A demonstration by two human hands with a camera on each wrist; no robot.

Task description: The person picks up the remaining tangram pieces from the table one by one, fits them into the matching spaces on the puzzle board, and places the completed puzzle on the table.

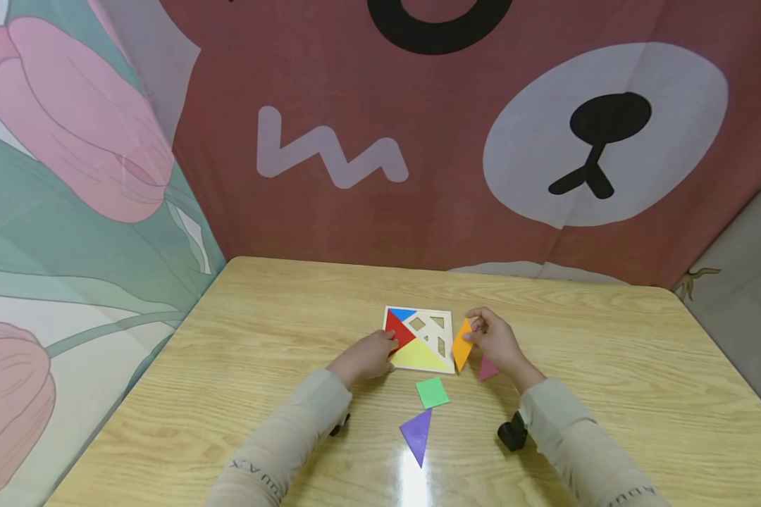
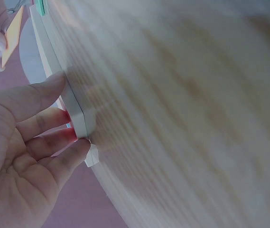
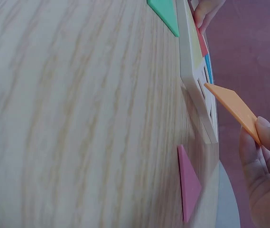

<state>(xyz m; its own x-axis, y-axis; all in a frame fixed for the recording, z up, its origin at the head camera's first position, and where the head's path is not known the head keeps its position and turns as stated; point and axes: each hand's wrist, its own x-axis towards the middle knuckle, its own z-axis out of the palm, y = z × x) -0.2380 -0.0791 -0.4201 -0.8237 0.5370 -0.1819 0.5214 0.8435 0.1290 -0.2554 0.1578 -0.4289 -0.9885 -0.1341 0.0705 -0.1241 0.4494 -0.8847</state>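
While tray (image 1: 428, 327) holds three triangles (image 1: 421, 355), parallelogram (image 1: 461, 346) in right hand (image 1: 497, 339)

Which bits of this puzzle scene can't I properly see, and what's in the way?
- Red piece, head view: the left hand covers part of it.
- Pink triangle, head view: the right hand covers part.
- Green piece, left wrist view: cut off by the top edge.
- Lettering on the left sleeve, head view: too small and curved to read fully.
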